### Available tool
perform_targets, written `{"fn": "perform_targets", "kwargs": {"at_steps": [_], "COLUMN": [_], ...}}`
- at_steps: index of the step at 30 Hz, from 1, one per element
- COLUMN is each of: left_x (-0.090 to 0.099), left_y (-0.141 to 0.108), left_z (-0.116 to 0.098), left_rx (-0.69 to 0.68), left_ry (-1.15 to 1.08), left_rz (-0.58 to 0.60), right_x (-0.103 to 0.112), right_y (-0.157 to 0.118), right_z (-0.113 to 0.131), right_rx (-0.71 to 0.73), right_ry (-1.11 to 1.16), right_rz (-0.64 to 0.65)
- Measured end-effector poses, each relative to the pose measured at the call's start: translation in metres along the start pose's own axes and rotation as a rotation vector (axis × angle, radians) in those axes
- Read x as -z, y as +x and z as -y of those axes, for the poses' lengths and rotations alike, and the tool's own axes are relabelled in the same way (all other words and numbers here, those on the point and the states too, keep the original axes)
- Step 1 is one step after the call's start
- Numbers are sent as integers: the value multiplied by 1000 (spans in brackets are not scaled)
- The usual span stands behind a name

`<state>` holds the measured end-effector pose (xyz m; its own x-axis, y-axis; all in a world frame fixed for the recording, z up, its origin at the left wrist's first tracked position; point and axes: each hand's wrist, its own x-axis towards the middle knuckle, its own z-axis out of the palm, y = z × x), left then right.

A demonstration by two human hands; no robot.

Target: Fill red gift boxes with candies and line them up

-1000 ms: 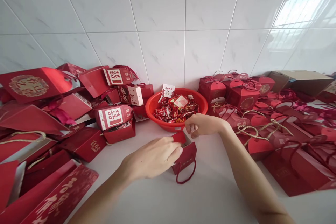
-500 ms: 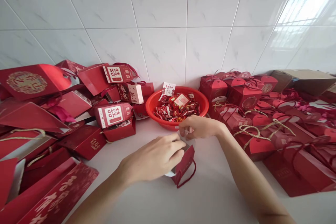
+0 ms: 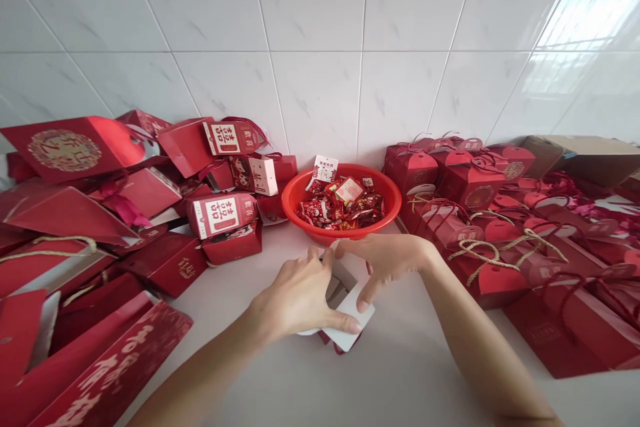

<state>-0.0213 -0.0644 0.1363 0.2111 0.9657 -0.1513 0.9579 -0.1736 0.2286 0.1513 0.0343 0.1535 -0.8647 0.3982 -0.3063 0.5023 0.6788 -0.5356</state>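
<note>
Many red boxes (image 3: 165, 261) lie heaped on the table (image 3: 400, 363) left of the red bowl (image 3: 323, 233), some showing gold or white lettering. In front of the bowl, slightly to its left, we have our left hand (image 3: 303, 293) over a small open box (image 3: 343, 280); its grip is part-closed around the box, thumb on a white flap (image 3: 346, 341). Inside the bowl we see wrapped sweets (image 3: 345, 205). Just in front of the bowl, to its right, our right hand (image 3: 387, 260) arches, grip half open, thumb touching the same flap; we cannot tell whether its fingers pinch anything. Right of the bowl, we see more boxes (image 3: 500, 283) with cord handles and, farther right, a brown carton (image 3: 585, 147).
</note>
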Motion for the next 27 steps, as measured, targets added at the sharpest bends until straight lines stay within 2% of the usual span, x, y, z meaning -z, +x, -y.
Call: {"fn": "perform_targets", "kwargs": {"at_steps": [3,7,11,15,18,24,27], "left_x": [-1,-3,-7,-11,-13,-14,-15], "left_y": [4,7,11,18,21,19,18], "left_z": [-7,-15,-13,-10,-8,-10,-11], "left_rx": [113,158,79,12,-31,-24,-46], "left_ry": [20,25,-17,-65,-79,-97,-105], "left_rz": [83,74,66,26,40,50,22], "right_x": [1,3,4,7,11,12,6], "right_y": [0,0,0,1,3,7,12], "right_z": [-4,-11,-17,-25,-39,-83,-100], "right_rx": [-46,-134,-211,-222,-172,92,184], "right_ry": [-28,40,190,292,411,669,759], "right_rz": [-1,55,164,199,258,366,339]}}
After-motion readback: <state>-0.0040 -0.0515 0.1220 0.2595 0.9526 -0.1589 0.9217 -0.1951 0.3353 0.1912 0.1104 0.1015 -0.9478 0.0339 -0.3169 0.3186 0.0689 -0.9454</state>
